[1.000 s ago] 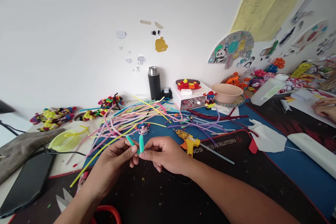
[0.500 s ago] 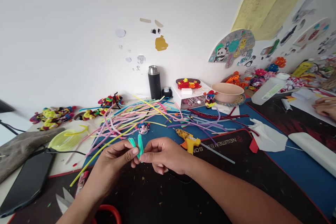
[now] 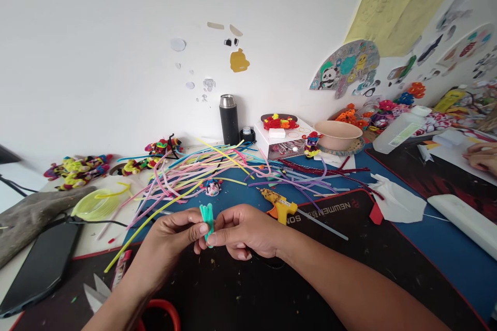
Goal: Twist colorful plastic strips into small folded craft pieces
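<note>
Left hand (image 3: pixel 165 243) and right hand (image 3: pixel 250 230) both pinch the folded teal fuzzy stems (image 3: pixel 207 214), upright above the black mat (image 3: pixel 233 289). For a neat bundle: level the tips, pinch low with 2 hands, don't crush pile.

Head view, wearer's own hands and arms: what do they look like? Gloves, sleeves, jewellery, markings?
The left hand and right hand are bare human hands, five-fingered type, with no gloves or rings visible. The left forearm and right forearm show no sleeve, watch, bracelet, cable or clear marking. Nail polish: too small to tell.
</note>
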Tool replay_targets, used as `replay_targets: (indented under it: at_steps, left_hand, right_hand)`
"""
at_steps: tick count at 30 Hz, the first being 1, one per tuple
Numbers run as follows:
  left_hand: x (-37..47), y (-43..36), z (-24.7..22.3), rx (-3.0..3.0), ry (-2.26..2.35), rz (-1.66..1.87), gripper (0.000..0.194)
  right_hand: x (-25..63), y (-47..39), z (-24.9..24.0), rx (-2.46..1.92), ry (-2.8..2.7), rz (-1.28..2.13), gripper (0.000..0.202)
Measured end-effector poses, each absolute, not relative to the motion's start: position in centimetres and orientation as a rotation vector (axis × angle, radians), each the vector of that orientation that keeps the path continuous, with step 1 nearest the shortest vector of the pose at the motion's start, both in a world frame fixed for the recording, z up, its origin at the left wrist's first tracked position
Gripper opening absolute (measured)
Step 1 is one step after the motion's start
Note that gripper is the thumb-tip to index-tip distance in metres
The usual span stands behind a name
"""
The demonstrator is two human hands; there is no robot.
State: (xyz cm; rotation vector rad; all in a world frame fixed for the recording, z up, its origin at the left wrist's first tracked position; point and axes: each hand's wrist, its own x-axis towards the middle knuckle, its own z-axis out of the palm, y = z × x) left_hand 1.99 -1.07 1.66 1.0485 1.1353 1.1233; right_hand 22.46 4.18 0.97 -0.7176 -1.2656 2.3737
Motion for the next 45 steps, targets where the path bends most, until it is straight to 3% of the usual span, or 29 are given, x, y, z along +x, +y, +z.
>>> replay_targets:
  at_steps: [7, 12, 16, 26, 32, 37, 45]
  left_hand:
    - [1.6, -1.2, 1.3, 1.033, 1.072, 1.033, 0.020]
    - [1.6, -0.9, 2.1, 0.973, 1.168, 1.105, 0.031]
    - [1.5, -0.8, 2.6, 0.966, 1.290, 1.148, 0.040]
    - [2.9, -1.2, 3.1, 1.332, 1.551, 0.830, 0.047]
    - [3.7, -1.8, 1.9, 1.760, 1.646, 0.874, 0.027]
    - [3.8, -1.9, 1.6, 1.768, 1.654, 0.928, 0.026]
    - [2.8, -1.2, 2.1, 1.206, 1.217, 0.732, 0.060]
  right_hand:
    - [22.5, 4.0, 1.0, -0.691, -1.278, 2.435, 0.046]
    - [22.2, 4.0, 0.7, -0.691, -1.241, 2.396, 0.048]
    - [22.2, 4.6, 0.5, -0.763, -1.287, 2.146, 0.054]
    - [22.1, 4.0, -0.3, -0.949, -1.721, 1.608, 0.049]
    - [22.0, 3.5, -0.5, -1.016, -2.041, 1.115, 0.032]
    - [22.2, 3.7, -0.1, -0.984, -1.976, 1.192, 0.036]
    - [22.4, 4.2, -0.2, -0.878, -1.608, 1.544, 0.038]
